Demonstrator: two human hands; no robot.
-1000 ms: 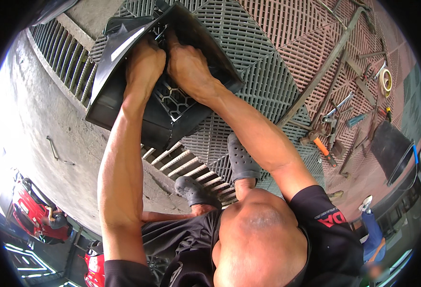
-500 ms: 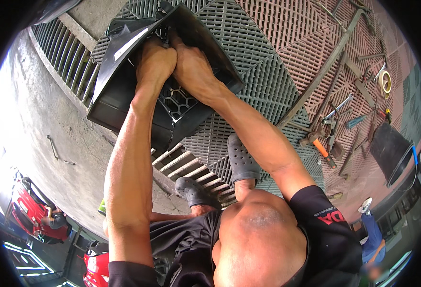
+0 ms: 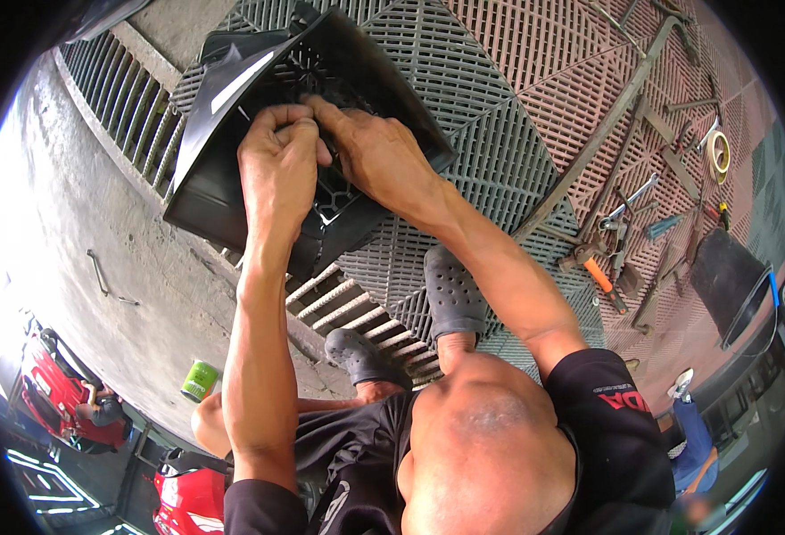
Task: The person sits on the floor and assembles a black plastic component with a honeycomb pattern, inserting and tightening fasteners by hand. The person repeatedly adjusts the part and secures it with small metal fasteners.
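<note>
A black plastic box-like panel (image 3: pixel 218 201) with flared walls and a honeycomb mesh in its floor rests over the grate and floor tiles in front of me. Inside its opening, my left hand (image 3: pixel 276 160) is closed, its fingertips pinched together. Beside it, my right hand (image 3: pixel 384 160) has its fingers bent inward, with the index finger reaching up near the left fingertips. Both hands are above the mesh, nearly touching each other. Whatever is between the fingers is too small or hidden to make out.
A hammer (image 3: pixel 602 281) with an orange handle, a roll of tape (image 3: pixel 719 153), a long bar (image 3: pixel 589 147) and several tools lie on the right tiles. A black bucket (image 3: pixel 730 276) stands beyond. A green can (image 3: pixel 200 381) and a wrench (image 3: pixel 98 272) are at left.
Both hands have drawn back toward me from deep in the panel's far end. My left hand has come up into a visible pinch. The panel has barely moved.
</note>
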